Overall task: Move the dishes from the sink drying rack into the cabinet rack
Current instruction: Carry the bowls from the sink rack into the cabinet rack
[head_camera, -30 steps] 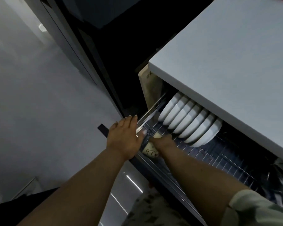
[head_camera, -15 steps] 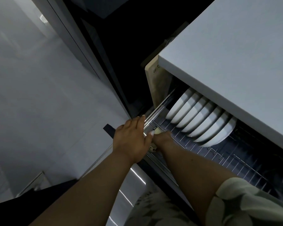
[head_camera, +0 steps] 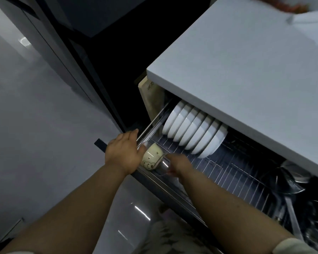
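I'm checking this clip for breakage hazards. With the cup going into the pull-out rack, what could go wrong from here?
1. The cream cup lies tilted at the wire rack's front corner; it could roll or tip when released.
2. The left hand rests on the drawer's front edge, so fingers might get pinched if the drawer slides shut.
3. The right hand holds what looks like a clear glass right beside the cup; they could knock together.

Single head-worn wide-angle view, looking steeply down and forward from close above the pulled-out cabinet rack, countertop right, floor left.
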Demonstrator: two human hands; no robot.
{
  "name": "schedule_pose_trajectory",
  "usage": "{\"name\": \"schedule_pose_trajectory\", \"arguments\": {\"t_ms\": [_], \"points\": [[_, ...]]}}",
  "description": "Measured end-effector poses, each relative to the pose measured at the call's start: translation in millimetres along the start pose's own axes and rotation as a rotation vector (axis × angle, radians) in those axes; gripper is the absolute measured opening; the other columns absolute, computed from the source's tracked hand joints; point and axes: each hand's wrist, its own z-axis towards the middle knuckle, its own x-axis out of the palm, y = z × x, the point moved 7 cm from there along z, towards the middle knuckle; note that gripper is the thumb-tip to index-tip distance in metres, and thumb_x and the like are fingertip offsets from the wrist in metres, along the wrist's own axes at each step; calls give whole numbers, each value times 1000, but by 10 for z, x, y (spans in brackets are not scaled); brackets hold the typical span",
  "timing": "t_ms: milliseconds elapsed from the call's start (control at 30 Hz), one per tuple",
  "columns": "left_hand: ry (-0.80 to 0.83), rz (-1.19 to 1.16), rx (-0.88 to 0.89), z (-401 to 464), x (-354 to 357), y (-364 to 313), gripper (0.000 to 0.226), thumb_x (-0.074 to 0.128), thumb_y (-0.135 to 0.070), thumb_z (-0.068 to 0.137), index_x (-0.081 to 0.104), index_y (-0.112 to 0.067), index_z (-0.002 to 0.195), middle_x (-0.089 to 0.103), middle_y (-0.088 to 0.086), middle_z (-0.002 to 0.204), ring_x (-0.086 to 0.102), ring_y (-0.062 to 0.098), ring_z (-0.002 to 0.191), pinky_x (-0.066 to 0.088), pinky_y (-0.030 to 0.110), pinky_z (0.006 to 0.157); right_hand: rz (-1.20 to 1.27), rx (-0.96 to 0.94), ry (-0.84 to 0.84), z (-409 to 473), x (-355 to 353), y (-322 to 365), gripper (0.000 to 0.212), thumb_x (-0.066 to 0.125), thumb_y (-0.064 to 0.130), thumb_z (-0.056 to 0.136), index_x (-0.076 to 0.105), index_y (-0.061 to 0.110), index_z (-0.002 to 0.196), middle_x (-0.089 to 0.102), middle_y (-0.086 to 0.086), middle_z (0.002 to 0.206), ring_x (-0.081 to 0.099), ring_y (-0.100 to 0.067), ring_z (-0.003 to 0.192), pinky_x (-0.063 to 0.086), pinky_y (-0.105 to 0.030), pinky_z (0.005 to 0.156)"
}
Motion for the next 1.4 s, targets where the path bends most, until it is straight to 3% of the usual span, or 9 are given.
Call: {"name": "schedule_pose_trajectory", "arguments": {"t_ms": [67, 200, 333, 500, 600, 833, 1167, 1300, 1400], "points": [[-6, -22, -20, -48, -38, -51, 61, 26, -51, 96, 29, -16, 147, 44, 5, 145, 38, 23, 134, 26, 38, 111, 56, -11, -18, -189, -210, -42, 21, 59, 22, 91, 55, 4, 80, 52, -9, 66, 52, -20, 58, 50, -35, 63], [-28, -198, -18, -361, -96, -443, 55, 36, -43, 98, 33, -14, 145, 44, 9, 144, 35, 27, 134, 18, 40, 117, 167, -36, -52, -478, -582, -180, 17, 57, 21, 93, 53, 5, 95, 49, -11, 66, 48, -22, 53, 49, -37, 62], [-30, -341, 55, -763, -87, -1008, 53, 40, -40, 97, 36, -14, 143, 43, 9, 144, 35, 26, 133, 25, 42, 113, 292, -83, -74, -752, -916, -361, 13, 56, 21, 92, 51, 12, 83, 43, -6, 60, 44, -17, 45, 41, -26, 47], [-11, -405, 177, -1115, -86, -1633, 49, 42, -37, 97, 39, -15, 140, 49, 8, 136, 42, 25, 125, 35, 40, 106, 380, -131, -130, -1199, -1433, -601, 14, 54, 21, 94, 54, 12, 83, 50, -6, 66, 50, -17, 51, 45, -21, 41], [14, -385, 281, -1271, -52, -2034, 43, 43, -35, 97, 43, -16, 135, 51, 7, 133, 44, 25, 121, 38, 37, 102, 452, -167, -182, -1488, -1801, -790, 16, 55, 20, 94, 53, 12, 81, 48, -4, 62, 47, -16, 50, 43, -21, 42], [121, -359, 472, -1668, 148, -3044, 48, 42, -37, 98, 40, -13, 139, 47, 9, 139, 40, 24, 129, 34, 35, 108, 614, -210, -364, -2082, -2706, -1309, 19, 52, 19, 95, 53, 11, 78, 47, -4, 60, 45, -14, 48, 39, -21, 42], [169, -318, 765, -2223, 224, -4552, 45, 42, -37, 98, 43, -15, 137, 52, 4, 134, 43, 21, 125, 36, 35, 106, 827, -225, -570, -2768, -3889, -2139, 16, 51, 17, 96, 54, 9, 82, 48, -5, 60, 46, -15, 48, 43, -21, 38], [186, -290, 864, -2517, 322, -5149, 45, 42, -38, 97, 44, -15, 136, 52, 5, 133, 44, 21, 125, 38, 36, 106, 954, -277, -616, -2932, -4376, -2513, 18, 50, 15, 96, 51, 11, 78, 42, 4, 43, 39, -6, 30, 33, -18, 32], [164, -274, 934, -2715, 370, -5618, 43, 42, -37, 97, 45, -15, 134, 55, 4, 129, 47, 20, 121, 39, 34, 103, 1040, -306, -637, -3056, -4760, -2732, 18, 50, 14, 96, 50, 10, 78, 40, 5, 39, 36, -7, 29, 31, -15, 31]]}}
